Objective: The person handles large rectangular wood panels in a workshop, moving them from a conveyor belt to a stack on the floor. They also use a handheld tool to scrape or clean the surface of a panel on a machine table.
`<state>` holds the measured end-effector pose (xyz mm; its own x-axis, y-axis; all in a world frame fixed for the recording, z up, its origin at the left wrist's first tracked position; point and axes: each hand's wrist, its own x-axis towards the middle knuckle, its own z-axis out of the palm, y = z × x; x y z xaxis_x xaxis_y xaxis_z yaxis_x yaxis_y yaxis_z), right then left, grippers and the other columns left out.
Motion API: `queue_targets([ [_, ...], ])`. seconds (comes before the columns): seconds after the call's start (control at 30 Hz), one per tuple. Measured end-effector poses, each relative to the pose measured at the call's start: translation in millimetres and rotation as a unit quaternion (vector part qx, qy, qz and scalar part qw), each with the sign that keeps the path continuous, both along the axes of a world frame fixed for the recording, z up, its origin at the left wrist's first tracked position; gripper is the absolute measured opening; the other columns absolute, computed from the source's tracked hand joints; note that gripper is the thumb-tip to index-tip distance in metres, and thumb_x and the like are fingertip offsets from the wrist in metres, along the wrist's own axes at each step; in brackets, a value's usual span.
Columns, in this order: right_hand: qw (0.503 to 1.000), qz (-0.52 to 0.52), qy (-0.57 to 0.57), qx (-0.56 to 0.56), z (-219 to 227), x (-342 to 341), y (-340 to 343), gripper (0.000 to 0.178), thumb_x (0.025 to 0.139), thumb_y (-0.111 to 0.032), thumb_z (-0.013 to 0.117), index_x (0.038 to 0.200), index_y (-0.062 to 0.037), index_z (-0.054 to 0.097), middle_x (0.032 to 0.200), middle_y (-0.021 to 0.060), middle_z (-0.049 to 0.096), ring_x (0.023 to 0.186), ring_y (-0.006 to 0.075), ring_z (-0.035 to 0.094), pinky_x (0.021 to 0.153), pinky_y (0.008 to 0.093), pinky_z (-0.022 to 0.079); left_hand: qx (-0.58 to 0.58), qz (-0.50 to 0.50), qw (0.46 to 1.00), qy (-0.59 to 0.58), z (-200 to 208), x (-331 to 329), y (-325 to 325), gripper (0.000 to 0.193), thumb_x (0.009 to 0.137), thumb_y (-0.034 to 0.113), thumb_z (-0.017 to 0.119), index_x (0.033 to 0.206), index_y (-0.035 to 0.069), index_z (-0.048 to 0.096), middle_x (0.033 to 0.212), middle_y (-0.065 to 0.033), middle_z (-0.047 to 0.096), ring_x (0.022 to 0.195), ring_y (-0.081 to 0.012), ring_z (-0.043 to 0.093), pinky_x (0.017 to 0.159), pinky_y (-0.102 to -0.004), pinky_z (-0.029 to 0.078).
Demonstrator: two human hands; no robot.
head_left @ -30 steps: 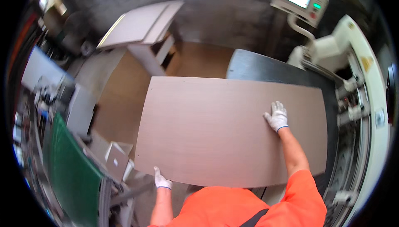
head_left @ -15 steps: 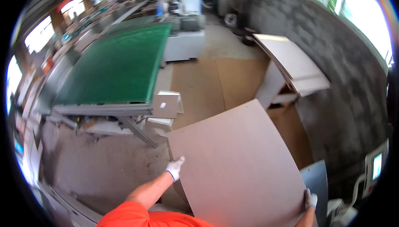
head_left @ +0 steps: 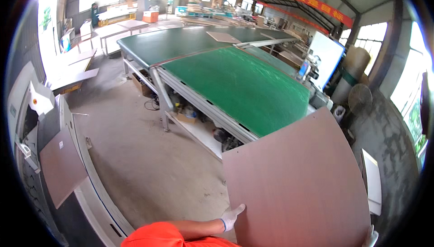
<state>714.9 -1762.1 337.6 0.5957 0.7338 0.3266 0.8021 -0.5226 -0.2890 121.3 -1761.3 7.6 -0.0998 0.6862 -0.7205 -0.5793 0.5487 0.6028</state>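
A large flat brown panel (head_left: pixel 298 183) fills the lower right of the view, held up between my two gloved hands. My left hand (head_left: pixel 232 217) grips its left edge, with the thumb lying on the near face and the other fingers out of sight behind it. At the opposite edge, low on the right, my right hand (head_left: pixel 371 237) is closed around the panel's side; only part of that hand shows. The panel is tilted, with its far corner raised in front of the green conveyor belt (head_left: pixel 244 88).
A machine (head_left: pixel 68 125) at left carries a smaller brown panel (head_left: pixel 63 168) with a white label. Boards (head_left: pixel 74 73) lie on a low stack beyond it. A standing fan (head_left: pixel 360 98) and a pale board (head_left: pixel 371 181) are by the right wall. Concrete floor (head_left: pixel 131 156) lies between machine and conveyor.
My view has swung left, bringing the machine at left and the hall's far end into sight. Both hands still hold the panel, which now sits further right in the picture.
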Motion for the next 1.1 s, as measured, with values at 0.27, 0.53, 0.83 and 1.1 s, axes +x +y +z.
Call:
queue_targets([
  [0.27,0.972,0.192,-0.095,0.092,-22.4,-217.9,233.8,0.081,0.099,-0.063,0.062,0.061,0.0084,0.057,0.054,0.0122,0.040,0.056,0.0214,0.038,0.055,0.0499,0.033,-0.033,0.156,0.987,-0.008,-33.9,-239.7,14.1,0.116,0.082,0.072,0.077,0.153,-0.011,0.041,0.162,-0.0231,0.043,0.151,-0.0304,0.038,0.123,-0.0408,0.030],
  [0.53,0.935,0.323,-0.134,0.050,-37.4,-661.9,410.8,0.076,0.097,-0.066,0.058,0.080,0.0074,0.072,0.075,0.0332,0.064,0.079,0.0512,0.067,0.071,0.0580,0.046,0.013,0.290,0.946,-0.144,-87.5,-492.5,29.1,0.117,0.082,0.061,0.083,0.163,0.004,0.021,0.169,-0.0139,0.031,0.155,-0.0336,0.028,0.125,-0.0560,0.020],
  [0.83,0.847,0.499,-0.183,0.033,34.6,-1223.6,473.9,0.079,0.093,-0.073,0.055,0.086,0.0025,0.076,0.092,0.0305,0.072,0.093,0.0489,0.069,0.083,0.0557,0.053,0.042,0.435,0.878,-0.194,-79.0,-794.9,10.8,0.078,0.090,0.054,0.080,0.142,0.001,0.056,0.143,-0.0088,0.060,0.131,-0.0255,0.055,0.111,-0.0515,0.040],
  [1.1,0.783,0.594,-0.182,0.039,22.0,-1641.1,452.3,0.074,0.090,-0.076,0.056,0.084,-0.0044,0.077,0.090,0.0238,0.074,0.093,0.0445,0.071,0.086,0.0512,0.055,0.188,0.483,0.837,-0.177,-84.3,-1148.8,-26.0,0.077,0.096,0.057,0.070,0.148,0.002,0.052,0.155,-0.0113,0.054,0.143,-0.0285,0.047,0.120,-0.0463,0.034],
])
